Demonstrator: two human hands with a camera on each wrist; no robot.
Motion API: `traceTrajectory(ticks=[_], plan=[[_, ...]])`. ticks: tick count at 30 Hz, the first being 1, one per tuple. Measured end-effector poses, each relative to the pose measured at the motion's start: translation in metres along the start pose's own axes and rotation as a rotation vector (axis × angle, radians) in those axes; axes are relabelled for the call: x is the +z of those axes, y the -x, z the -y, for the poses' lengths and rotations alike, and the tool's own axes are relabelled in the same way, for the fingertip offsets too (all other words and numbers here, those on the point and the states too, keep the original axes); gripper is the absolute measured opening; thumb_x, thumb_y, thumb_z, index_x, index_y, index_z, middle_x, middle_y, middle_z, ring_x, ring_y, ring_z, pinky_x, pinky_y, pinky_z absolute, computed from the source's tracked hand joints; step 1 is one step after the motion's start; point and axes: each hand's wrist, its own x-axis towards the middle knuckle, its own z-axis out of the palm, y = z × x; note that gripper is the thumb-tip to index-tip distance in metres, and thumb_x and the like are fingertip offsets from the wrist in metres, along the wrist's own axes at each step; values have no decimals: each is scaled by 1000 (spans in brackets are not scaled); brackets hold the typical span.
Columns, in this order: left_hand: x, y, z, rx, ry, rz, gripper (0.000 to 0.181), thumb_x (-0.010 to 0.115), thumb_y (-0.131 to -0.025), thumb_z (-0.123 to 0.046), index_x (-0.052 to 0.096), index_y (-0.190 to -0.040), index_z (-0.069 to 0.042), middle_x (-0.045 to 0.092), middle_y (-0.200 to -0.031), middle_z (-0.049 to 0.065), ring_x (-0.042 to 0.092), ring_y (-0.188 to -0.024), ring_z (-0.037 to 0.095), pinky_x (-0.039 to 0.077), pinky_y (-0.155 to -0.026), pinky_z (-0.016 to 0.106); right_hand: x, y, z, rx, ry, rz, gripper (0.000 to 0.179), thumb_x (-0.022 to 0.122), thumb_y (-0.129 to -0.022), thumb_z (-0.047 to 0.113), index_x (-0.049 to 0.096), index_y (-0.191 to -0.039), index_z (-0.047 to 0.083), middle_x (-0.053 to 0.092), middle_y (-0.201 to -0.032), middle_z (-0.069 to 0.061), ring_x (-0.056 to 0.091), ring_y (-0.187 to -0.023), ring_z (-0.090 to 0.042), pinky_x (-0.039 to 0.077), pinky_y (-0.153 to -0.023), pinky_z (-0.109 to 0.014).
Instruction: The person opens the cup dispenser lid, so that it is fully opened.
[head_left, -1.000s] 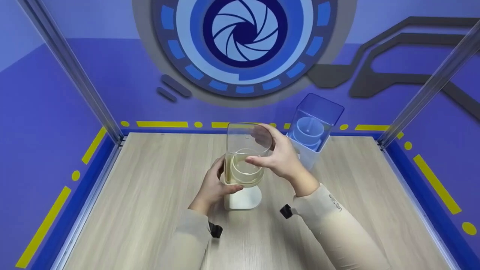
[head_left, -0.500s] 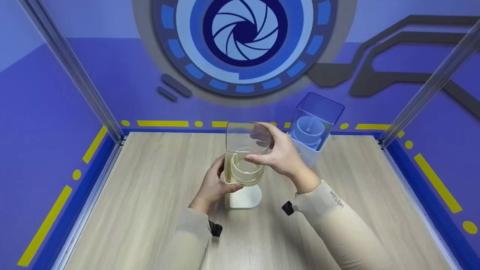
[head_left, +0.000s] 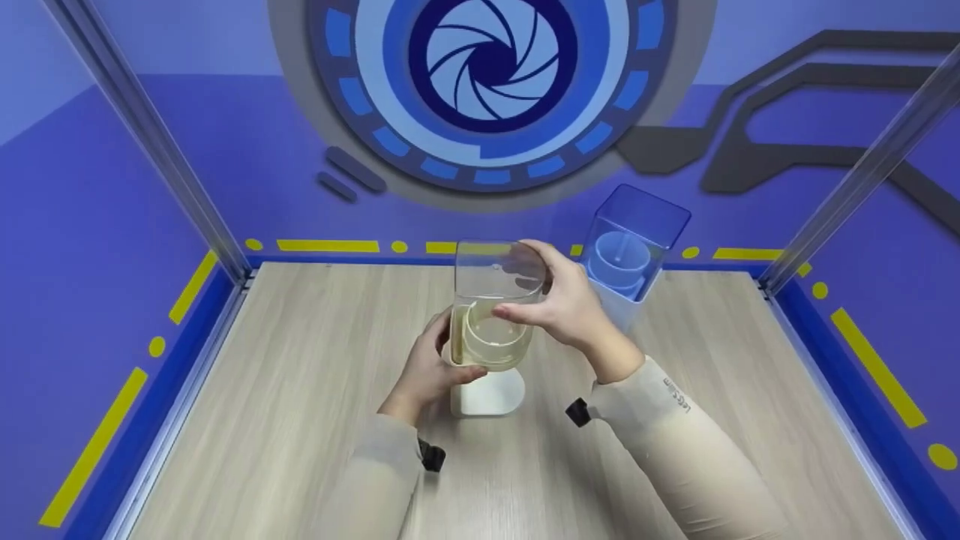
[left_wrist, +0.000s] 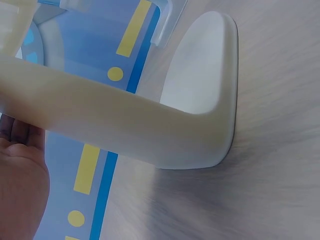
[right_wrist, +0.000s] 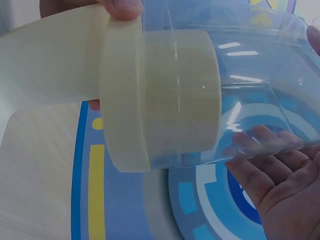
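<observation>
In the head view a cream stand with a flat rounded base [head_left: 491, 394] is upright at the middle of the table. Its column [left_wrist: 115, 115] rises to a wide cream collar [right_wrist: 122, 95], from which a narrower ring [right_wrist: 182, 90] projects inside a clear plastic cover [head_left: 487, 266]. My left hand [head_left: 426, 375] grips the stand just under the cover, thumb in front and fingers mostly hidden behind. With the thumb on the near side and the fingers round the far side, my right hand [head_left: 566, 307] holds the clear cover, whose lower edge meets the collar.
Behind my right hand stands a similar dispenser [head_left: 619, 259] in blue and white with a transparent blue cover, near the back wall. Metal frame posts [head_left: 862, 180] rise at the back corners of the wooden table [head_left: 300, 420], with blue printed panels around it.
</observation>
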Motion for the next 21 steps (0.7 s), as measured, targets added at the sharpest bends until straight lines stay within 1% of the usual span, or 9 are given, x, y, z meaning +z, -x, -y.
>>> traceTrajectory(ticks=[3, 5, 8, 10, 13, 15, 18, 21], plan=[[0, 2, 0, -26, 6, -10, 121, 105, -72, -18, 41, -174, -10, 53, -171, 14, 47, -165, 40, 31, -141, 61, -2, -1, 3, -18, -5, -2, 95, 104, -77, 20, 56, -157, -2, 77, -145, -18, 75, -136, -37, 62, -116, -57], [1, 1, 0, -38, 13, -15, 122, 105, -71, -14, 40, -174, -9, 52, -172, 15, 45, -166, 40, 30, -141, 61, -5, -2, 6, -28, -9, -4, 93, 103, -78, 18, 57, -156, -2, 77, -145, -17, 75, -136, -37, 62, -116, -55], [2, 0, -1, -51, 22, -18, 121, 104, -72, -9, 40, -174, -8, 51, -173, 16, 43, -167, 41, 29, -142, 62, -11, -5, 13, -43, -25, -4, 91, 102, -78, 16, 58, -156, -1, 76, -147, -16, 75, -136, -39, 65, -113, -46], [2, 0, -1, -59, 24, -17, 120, 104, -72, -6, 41, -174, -10, 51, -173, 15, 42, -168, 41, 28, -142, 61, -14, -7, 18, -47, -57, -2, 92, 103, -78, 15, 57, -156, -1, 76, -147, -17, 74, -137, -42, 66, -110, -40], [1, 0, -1, -66, 16, -18, 119, 104, -73, -4, 42, -174, -11, 51, -173, 14, 41, -168, 41, 26, -143, 62, -20, -13, 26, -52, -93, -1, 93, 104, -78, 20, 57, -156, -1, 75, -148, -19, 73, -137, -43, 67, -107, -33], [1, 0, 0, -69, 14, -26, 119, 104, -72, -4, 43, -174, -12, 51, -173, 13, 42, -168, 40, 25, -143, 63, -24, -19, 29, -53, -99, 3, 95, 105, -79, 24, 56, -157, -1, 74, -148, -20, 73, -138, -41, 67, -105, -31], [1, 1, 1, -60, 22, -32, 120, 104, -71, -6, 42, -174, -11, 52, -172, 13, 42, -168, 41, 25, -143, 64, -30, -28, 32, -54, -54, -1, 97, 105, -80, 29, 55, -159, 2, 74, -150, -18, 74, -138, -35, 67, -102, -27], [3, 0, 3, -26, 29, -19, 119, 104, -71, -11, 43, -173, -9, 52, -170, 15, 45, -165, 42, 26, -142, 65, -36, -36, 31, -43, 23, -24, 96, 104, -80, 30, 56, -160, 5, 75, -150, -10, 74, -138, -29, 66, -96, -24]])
